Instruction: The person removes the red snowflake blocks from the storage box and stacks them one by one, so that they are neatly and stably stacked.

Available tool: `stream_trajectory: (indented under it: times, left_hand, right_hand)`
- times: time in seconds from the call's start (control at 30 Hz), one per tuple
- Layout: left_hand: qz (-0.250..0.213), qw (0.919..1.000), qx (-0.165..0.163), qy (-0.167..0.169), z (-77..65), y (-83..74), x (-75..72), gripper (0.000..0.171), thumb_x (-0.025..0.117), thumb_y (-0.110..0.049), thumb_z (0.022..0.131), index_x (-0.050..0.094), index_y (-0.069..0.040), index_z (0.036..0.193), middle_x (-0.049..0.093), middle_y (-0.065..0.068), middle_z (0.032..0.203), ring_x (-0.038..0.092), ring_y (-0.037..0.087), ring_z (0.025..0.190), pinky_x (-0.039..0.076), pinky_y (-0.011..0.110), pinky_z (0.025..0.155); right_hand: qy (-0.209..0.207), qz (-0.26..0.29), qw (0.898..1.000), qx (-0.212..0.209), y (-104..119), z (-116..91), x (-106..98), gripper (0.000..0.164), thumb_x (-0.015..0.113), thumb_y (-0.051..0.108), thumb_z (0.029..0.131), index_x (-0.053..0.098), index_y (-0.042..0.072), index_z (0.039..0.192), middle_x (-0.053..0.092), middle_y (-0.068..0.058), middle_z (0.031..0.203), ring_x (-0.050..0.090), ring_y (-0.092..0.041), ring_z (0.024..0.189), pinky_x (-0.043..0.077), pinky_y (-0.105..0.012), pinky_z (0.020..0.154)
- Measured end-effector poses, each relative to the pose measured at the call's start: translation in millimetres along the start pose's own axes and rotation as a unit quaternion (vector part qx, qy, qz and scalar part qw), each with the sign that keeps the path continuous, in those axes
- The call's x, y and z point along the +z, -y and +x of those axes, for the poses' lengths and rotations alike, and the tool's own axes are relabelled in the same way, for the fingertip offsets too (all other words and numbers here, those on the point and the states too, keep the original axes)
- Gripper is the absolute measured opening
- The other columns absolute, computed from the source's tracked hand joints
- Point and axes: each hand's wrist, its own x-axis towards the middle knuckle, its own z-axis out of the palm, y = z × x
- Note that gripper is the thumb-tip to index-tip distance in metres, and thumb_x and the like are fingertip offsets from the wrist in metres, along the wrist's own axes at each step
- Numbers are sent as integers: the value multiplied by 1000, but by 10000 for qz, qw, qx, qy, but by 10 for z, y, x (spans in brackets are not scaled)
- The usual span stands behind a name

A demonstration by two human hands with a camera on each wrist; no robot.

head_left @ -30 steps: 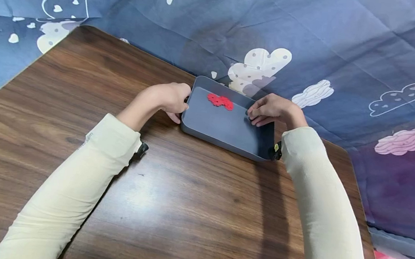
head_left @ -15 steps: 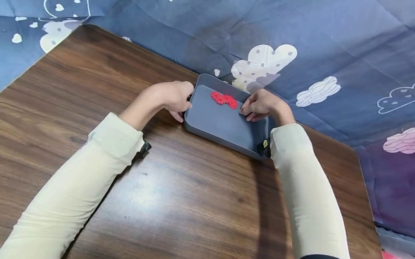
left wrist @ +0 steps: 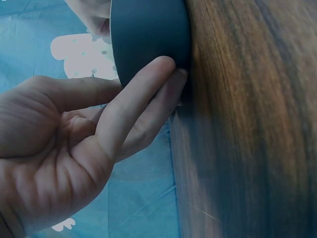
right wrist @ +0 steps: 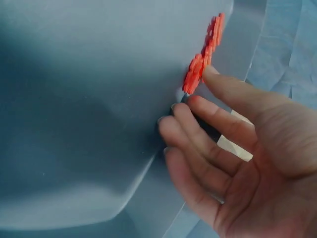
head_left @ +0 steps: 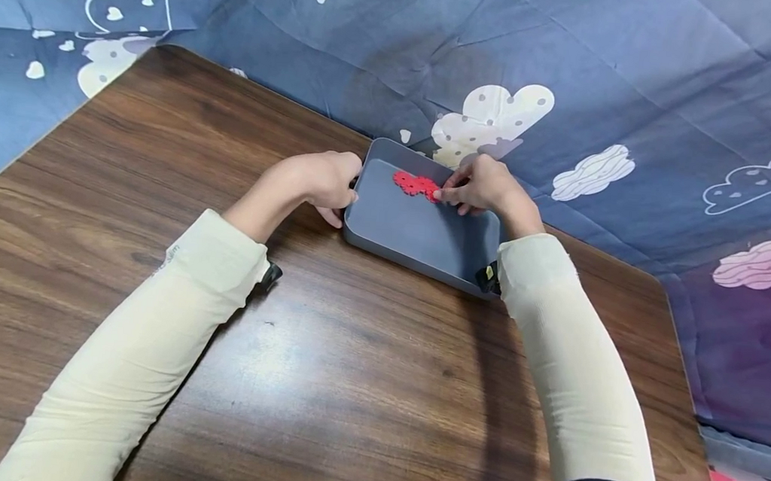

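Observation:
In the head view a grey shallow tray (head_left: 420,228) lies on the wooden table with red notched plastic discs (head_left: 412,183) in it. The discs form a short joined row near the far wall. My left hand (head_left: 322,180) grips the tray's left side; in the left wrist view the thumb is at the rim and the fingers (left wrist: 143,94) lie against the outer wall. My right hand (head_left: 488,184) reaches in over the far right part of the tray. In the right wrist view its thumb and index fingertip pinch the near end of the red discs (right wrist: 195,74), the other fingers bent beside them.
The brown wooden table (head_left: 322,356) extends toward me and to both sides. A blue patterned cloth (head_left: 374,43) hangs close behind the tray's far side. A dark wrist camera (head_left: 489,277) on the right arm overlaps the tray's near right corner.
My right hand has moved left inside the tray, from near its right side to the red discs, which its thumb now meets. The left hand stays on the tray's left side.

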Motion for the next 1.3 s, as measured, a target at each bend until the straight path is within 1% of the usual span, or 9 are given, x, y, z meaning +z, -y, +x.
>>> stream_trajectory:
  times: [0.13,0.3,0.43,0.57,0.77,0.9,1.1,1.2,1.3]
  left_hand:
    - [-18,10000,-16,-6,-5,-1,-2,28,42,-3,113,46,9,137,54,24,137,74,28,115,71,22,83]
    - [3,10000,-34,-6,-13,-11,-4,27,42,-4,113,47,9,137,55,23,136,74,27,113,71,22,83]
    - [-13,10000,-59,13,-13,-16,2,27,42,-4,113,46,8,137,54,23,136,74,26,112,71,22,84]
    - [56,10000,-25,-16,-16,-15,5,27,42,-4,113,47,9,136,55,23,134,76,26,111,71,22,83]
    - [125,9999,-3,4,-17,-17,0,25,43,-3,113,50,8,133,60,22,131,78,24,105,71,23,83]
    - [-9,10000,-16,49,-12,-21,-1,26,44,-2,112,52,9,134,63,22,131,79,24,101,71,24,83]
    - [83,10000,-21,-16,-22,-26,0,25,43,-4,113,49,8,134,58,22,133,77,25,106,71,22,82]
    - [61,10000,-10,-18,-23,-20,3,26,42,-4,113,49,8,135,56,23,134,75,26,112,71,21,83]
    - [14,10000,-4,-31,-26,-20,5,26,42,-4,113,49,9,134,56,23,133,74,26,112,71,22,83]
  right_hand:
    - [-15,-190,9998,-42,37,11,24,31,89,32,91,78,6,104,73,-7,77,72,-18,64,65,-28,55]
    - [79,-128,9999,-42,39,41,43,24,90,23,89,75,6,97,72,-6,70,69,-14,62,67,-29,56]
    - [223,145,9996,-74,21,50,50,22,90,17,90,72,4,92,70,-2,67,68,-11,61,68,-27,55]
    - [347,728,9967,-70,6,34,62,20,86,10,91,69,0,93,68,1,68,68,-8,61,67,-23,55]
    - [626,1855,9806,67,-22,16,80,11,75,1,97,67,-7,100,76,0,76,73,-8,67,71,-23,64]
    - [862,2537,9633,139,-41,3,65,5,67,-6,100,64,-7,104,77,-3,81,75,-11,74,72,-25,71]
    - [1086,3311,9371,216,-68,-14,13,8,61,-12,101,59,-9,109,73,-10,81,78,-18,77,74,-32,78]
    - [1132,3382,9338,280,-74,-21,-16,11,61,-13,101,58,-10,111,71,-11,83,79,-20,78,74,-34,80]
    - [1171,3285,9367,302,-96,-32,-46,13,61,-12,102,57,-12,114,71,-12,84,79,-20,78,74,-34,79]
